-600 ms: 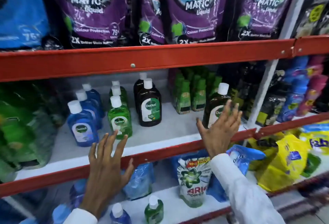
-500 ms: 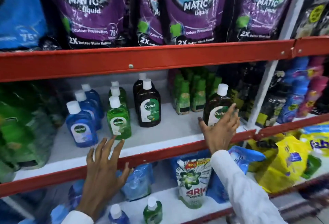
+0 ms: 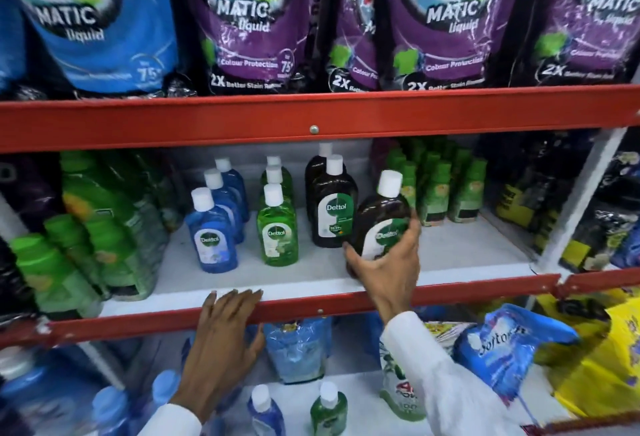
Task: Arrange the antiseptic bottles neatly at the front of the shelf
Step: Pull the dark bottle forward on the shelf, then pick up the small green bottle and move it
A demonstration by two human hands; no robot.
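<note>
On the white middle shelf (image 3: 450, 255) stand three rows of Dettol bottles with white caps: blue ones (image 3: 211, 231) on the left, green ones (image 3: 277, 228) in the middle, and dark brown ones (image 3: 332, 207) to their right. My right hand (image 3: 388, 269) is shut on another dark brown bottle (image 3: 381, 224), which is tilted right, just beside the brown row near the shelf front. My left hand (image 3: 225, 335) lies flat with fingers spread on the red front rail (image 3: 138, 325) below the blue and green rows.
Small green bottles (image 3: 440, 190) crowd the back right of the shelf; green packs (image 3: 86, 245) fill its left. Purple and blue detergent pouches (image 3: 242, 20) hang above the upper red rail. Pouches and small bottles (image 3: 298, 356) sit on the shelf below.
My right hand has closed on the right-hand brown bottle and carried it left toward the brown row, tilting it. My left hand has come to rest on the red rail.
</note>
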